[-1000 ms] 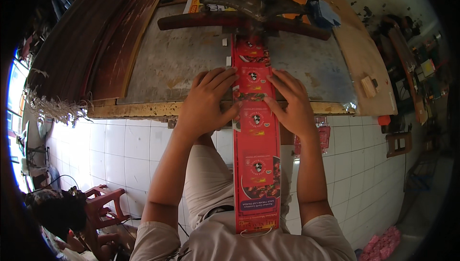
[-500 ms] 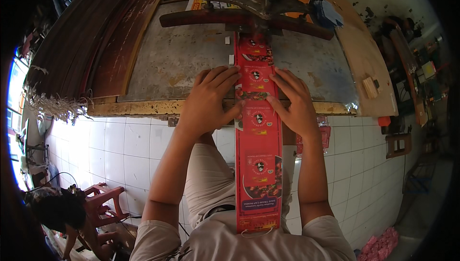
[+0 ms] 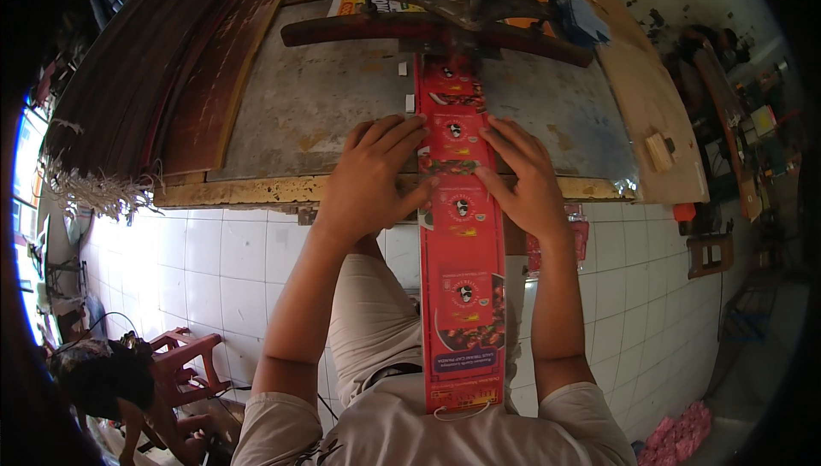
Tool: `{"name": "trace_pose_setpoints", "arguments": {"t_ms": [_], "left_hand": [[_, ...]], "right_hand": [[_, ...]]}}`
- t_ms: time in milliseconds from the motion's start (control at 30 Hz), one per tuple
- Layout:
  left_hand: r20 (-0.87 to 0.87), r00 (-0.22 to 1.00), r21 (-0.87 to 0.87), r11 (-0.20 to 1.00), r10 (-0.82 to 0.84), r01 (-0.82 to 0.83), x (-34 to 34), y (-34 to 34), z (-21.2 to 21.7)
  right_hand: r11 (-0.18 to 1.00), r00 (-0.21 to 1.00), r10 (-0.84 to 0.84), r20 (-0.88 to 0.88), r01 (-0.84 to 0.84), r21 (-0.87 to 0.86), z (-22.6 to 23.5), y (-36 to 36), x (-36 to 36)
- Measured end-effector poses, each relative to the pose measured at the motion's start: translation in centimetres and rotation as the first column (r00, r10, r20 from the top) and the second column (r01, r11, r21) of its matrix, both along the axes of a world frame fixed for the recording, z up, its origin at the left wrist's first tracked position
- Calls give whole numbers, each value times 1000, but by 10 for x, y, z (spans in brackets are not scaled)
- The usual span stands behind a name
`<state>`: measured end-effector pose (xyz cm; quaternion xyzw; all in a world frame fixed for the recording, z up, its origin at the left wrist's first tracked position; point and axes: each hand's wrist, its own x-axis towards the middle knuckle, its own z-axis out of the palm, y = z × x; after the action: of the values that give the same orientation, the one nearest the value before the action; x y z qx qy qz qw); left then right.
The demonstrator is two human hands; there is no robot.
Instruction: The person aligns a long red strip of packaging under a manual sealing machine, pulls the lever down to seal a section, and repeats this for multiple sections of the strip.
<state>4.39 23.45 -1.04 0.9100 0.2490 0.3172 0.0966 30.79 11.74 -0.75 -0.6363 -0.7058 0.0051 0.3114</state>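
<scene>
A long red printed strip of packaging [image 3: 462, 295] runs from my chest up over the metal-topped bench [image 3: 325, 98] and under a dark wooden bar of a press-like tool [image 3: 445, 30]. My left hand [image 3: 372, 179] lies flat at the strip's left edge by the bench rim, fingers pressing on the strip. On the strip's right edge rests my right hand [image 3: 526, 179], its fingers also laid on the red material. Both hands hold the strip down against the bench.
Dark wooden planks [image 3: 162, 73] lean at the left of the bench. A plywood board with a small wooden block [image 3: 658, 151] lies at the right. White tiled floor [image 3: 214, 252] is below, with a red plastic stool [image 3: 184, 363] and a person's head [image 3: 94, 376] at lower left.
My hands have shifted slightly along the strip and the view has tilted a little. The person at lower left has moved their head.
</scene>
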Motion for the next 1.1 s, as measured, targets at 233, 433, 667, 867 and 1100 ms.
{"name": "trace_pose_setpoints", "arguments": {"t_ms": [233, 433, 667, 867, 1100], "left_hand": [[-5, 1000, -19, 1000, -9, 9, 0, -1, 3], [-64, 998, -24, 999, -23, 21, -11, -9, 3], [-39, 995, 102, 991, 96, -91, -18, -44, -26], [86, 970, 172, 956, 227, -239, -13, -56, -55], [97, 952, 253, 918, 289, -304, -11, -57, -63]], "right_hand": [[1000, 1000, -8, 3, 8, 19, -2, -2, -1], [990, 989, -121, -80, 126, 61, 7, -26, 43], [724, 675, -689, 264, 649, 233, 6, -100, 275], [766, 719, -634, 283, 634, 106, 11, -114, 322], [847, 868, -492, -71, 496, 190, 21, -98, 230]]}}
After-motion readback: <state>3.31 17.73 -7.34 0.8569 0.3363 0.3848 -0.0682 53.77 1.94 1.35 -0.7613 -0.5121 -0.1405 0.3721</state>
